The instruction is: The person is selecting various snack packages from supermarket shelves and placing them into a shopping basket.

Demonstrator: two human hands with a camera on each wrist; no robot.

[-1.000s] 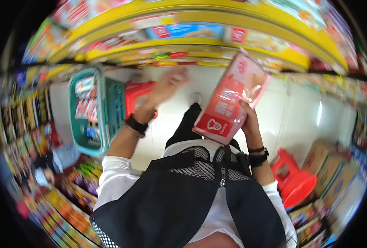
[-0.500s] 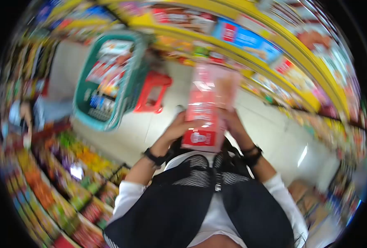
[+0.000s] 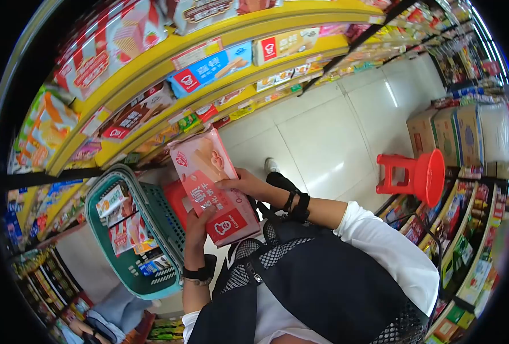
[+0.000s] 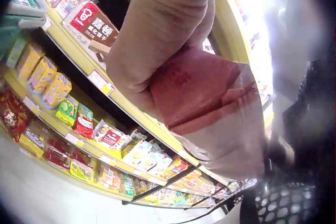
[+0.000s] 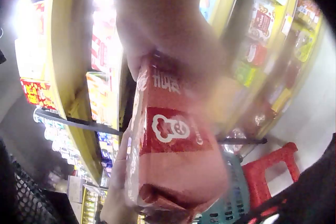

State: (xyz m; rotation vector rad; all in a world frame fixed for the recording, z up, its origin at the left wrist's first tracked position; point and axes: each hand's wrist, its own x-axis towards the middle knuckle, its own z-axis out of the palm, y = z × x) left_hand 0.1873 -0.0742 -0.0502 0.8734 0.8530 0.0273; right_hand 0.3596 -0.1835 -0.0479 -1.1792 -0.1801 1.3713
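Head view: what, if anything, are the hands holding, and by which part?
A pink package. As seen there, the left hand grips its lower left side; the right hand grips its right side near the middle.

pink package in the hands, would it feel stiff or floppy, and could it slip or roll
The pink package probably handles stiffly, given its straight edges. Its shiny wrap may be somewhat slippery. Its boxy shape should make rolling unlikely.
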